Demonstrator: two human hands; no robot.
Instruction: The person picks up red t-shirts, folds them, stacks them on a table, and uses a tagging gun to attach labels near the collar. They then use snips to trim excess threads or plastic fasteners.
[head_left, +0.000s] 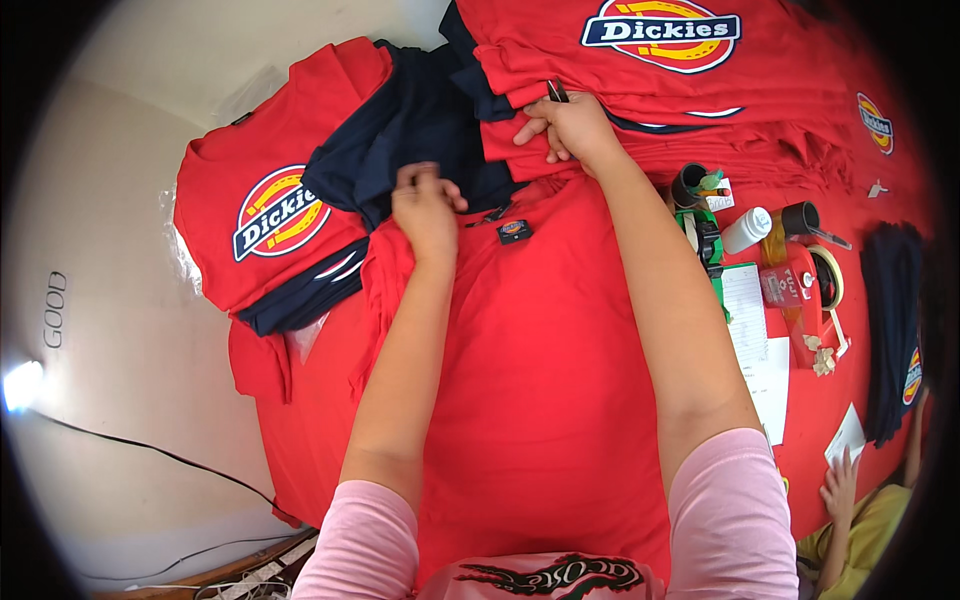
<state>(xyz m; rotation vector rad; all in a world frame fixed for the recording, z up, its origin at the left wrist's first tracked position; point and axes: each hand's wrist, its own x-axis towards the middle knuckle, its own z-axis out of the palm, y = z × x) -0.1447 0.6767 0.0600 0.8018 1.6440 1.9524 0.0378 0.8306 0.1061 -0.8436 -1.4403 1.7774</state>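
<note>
A red T-shirt lies spread before me, its collar label dark and facing up. Over the shirt's upper left part, beside the collar, is my left hand; its fingers are curled but smeared by motion. Farther right, my right hand rests against a stack of folded red shirts. A slim black tool pokes out from its grip, too hidden to name, while some fingers point left. Dark navy shirts lie between the two hands.
At left sits a pile of red shirts with printed logos. To the right are a white bottle, a tape roll, paper sheets and a folded navy garment. Another person's hand touches a white slip.
</note>
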